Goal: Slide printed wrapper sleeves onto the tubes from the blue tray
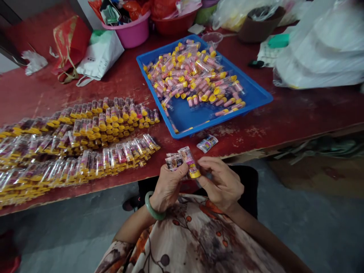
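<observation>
My left hand (168,184), with a green bangle at the wrist, is closed on a small clear tube (188,159) with a yellow cap and a printed label. The cap points down toward me. A few small printed labels (174,162) stick out from the same grip, under my thumb. Just to the right of the tube, my right hand (222,182) has its fingers curved and apart, the tips close to the tube; whether they touch it I cannot tell. On the red table beyond lies a small stack of printed labels (207,143).
A blue tray (182,127) holds many yellow-capped tubes with pink contents (196,72). Labelled tubes (93,163) are stacked in rows at left. Bags (99,57), a pink basin (132,30) and a brown container (260,24) stand behind; plastic-wrapped white packs (321,53) lie at right.
</observation>
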